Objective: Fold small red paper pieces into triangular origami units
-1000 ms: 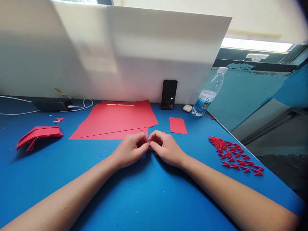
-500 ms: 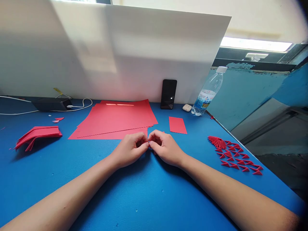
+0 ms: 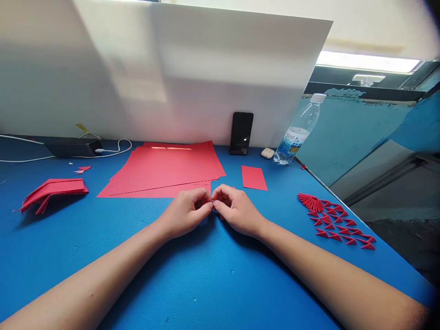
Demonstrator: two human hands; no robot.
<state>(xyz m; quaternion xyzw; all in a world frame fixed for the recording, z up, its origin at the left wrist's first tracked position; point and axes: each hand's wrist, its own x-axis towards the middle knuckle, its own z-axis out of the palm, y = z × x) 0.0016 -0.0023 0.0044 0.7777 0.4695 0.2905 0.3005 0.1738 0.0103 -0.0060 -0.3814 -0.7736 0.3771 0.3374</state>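
Observation:
My left hand (image 3: 189,211) and my right hand (image 3: 238,210) meet at the middle of the blue table (image 3: 206,284), fingertips pinched together. Between them is a small red paper piece (image 3: 213,206), mostly hidden by the fingers. Just beyond my hands lie large red sheets (image 3: 168,165), loosely stacked. A small red rectangle (image 3: 254,178) lies flat past my right hand. On the right, several small folded red triangles (image 3: 335,222) lie in rows beside a fanned group of folded pieces (image 3: 310,202).
A stack of folded red strips (image 3: 57,189) and red scraps (image 3: 82,169) lie left. Along the white board (image 3: 192,68) are a black adapter (image 3: 74,147) with white cables, a phone (image 3: 241,133), a white earphone case (image 3: 267,153) and a leaning bottle (image 3: 294,136).
The camera view has shifted very slightly. Both hands stay pinched together in almost the same place.

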